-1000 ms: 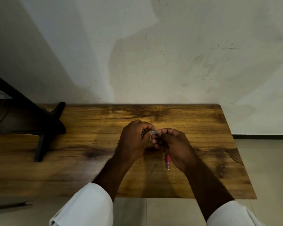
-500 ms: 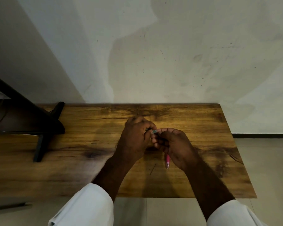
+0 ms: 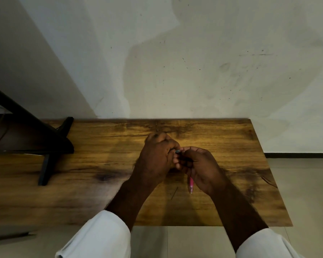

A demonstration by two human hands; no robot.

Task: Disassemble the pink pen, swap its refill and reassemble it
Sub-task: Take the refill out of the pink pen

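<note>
My two hands meet over the middle of the wooden table [image 3: 222, 138]. My right hand [image 3: 199, 168] is closed around the pink pen [image 3: 191, 185], whose pink lower end pokes out below the palm toward me. My left hand [image 3: 156, 159] pinches the pen's upper end, where a small grey-green tip [image 3: 177, 151] shows between the fingertips of both hands. Most of the pen is hidden inside the hands. A thin dark refill [image 3: 174, 193] lies on the table just below my hands.
A black stand [image 3: 50, 144] with a slanted arm occupies the table's left part. A pale wall rises directly behind the table. Tiled floor shows to the right and in front of the table's near edge.
My left hand has closed in tighter over the pen's upper end, so less of the grey tip shows. The right hand and the pink end have hardly moved.
</note>
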